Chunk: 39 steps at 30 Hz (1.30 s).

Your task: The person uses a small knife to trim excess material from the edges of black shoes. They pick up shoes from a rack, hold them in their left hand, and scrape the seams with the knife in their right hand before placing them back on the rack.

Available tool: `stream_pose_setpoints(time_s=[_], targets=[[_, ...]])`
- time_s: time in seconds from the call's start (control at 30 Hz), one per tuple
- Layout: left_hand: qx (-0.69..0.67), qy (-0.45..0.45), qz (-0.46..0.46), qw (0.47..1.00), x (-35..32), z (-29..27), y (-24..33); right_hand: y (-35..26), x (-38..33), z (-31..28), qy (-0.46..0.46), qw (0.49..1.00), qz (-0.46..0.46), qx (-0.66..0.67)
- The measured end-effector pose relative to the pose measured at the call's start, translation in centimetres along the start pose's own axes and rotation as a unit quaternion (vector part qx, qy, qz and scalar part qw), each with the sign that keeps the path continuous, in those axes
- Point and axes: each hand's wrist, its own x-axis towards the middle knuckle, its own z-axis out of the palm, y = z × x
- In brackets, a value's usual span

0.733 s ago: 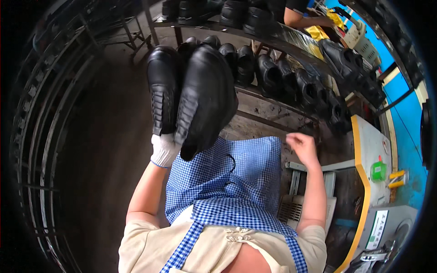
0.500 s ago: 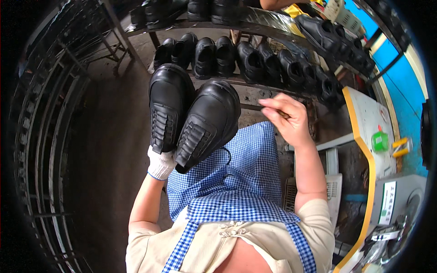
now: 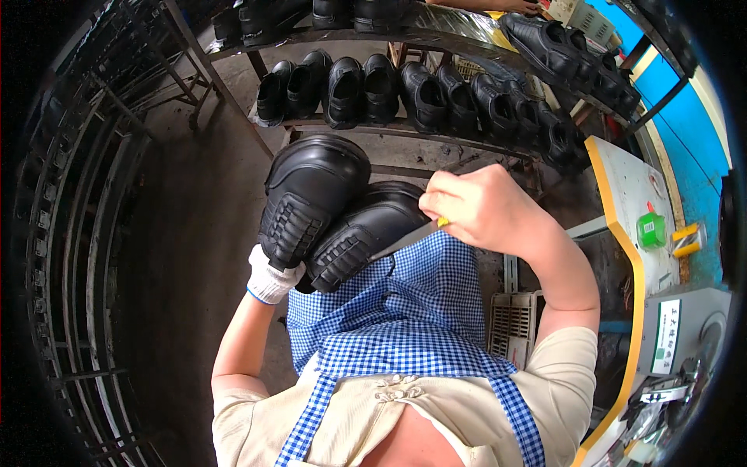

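My left hand [image 3: 272, 278], in a white knit glove, holds up a pair of black lace-up shoes by their ankle ends; its fingers are hidden behind them. The left shoe [image 3: 317, 183] stands higher, toe away from me, and overlaps the right shoe [image 3: 373, 222], which leans to the right. My bare right hand [image 3: 476, 206] is closed around a knife [image 3: 405, 240] with a flat grey blade. A small yellow bit shows at the fingers. The blade slants down to the left, its tip at the side of the right shoe's lacing, whether touching I cannot tell.
Beyond the shoes, a metal rack [image 3: 467, 43] carries rows of black shoes [image 3: 381, 86]. At the right stands a yellow-edged table [image 3: 622, 233] with a green bottle [image 3: 650, 230] and a grey machine [image 3: 685, 327]. Metal rails [image 3: 74, 296] run along the left. Another person's arm [image 3: 486, 4] shows at the top.
My right hand has moved inward and turned, bringing the knife's blade against or close over the right shoe. The pair has tilted to the right, and the right shoe now sits lower.
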Motion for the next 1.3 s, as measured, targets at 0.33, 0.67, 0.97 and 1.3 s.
stream_pose_setpoints(time_s=[0.33,0.67,0.97,1.3], targets=[[-0.024,-0.029,-0.004,0.999,0.4,-0.2,-0.1,-0.6,-0.1,1.8,-0.06,0.99,0.003,-0.129],[-0.041,-0.02,0.021,0.999,0.9,0.2,0.6,2.2,-1.7,3.9,0.045,0.974,0.071,0.208],[-0.054,-0.068,0.007,0.996,0.4,0.7,0.2,6.0,-4.9,5.1,0.086,0.787,0.187,0.581],[-0.072,-0.049,0.047,0.995,1.0,0.0,-0.1,2.3,1.0,3.5,0.195,0.951,0.1,0.219]])
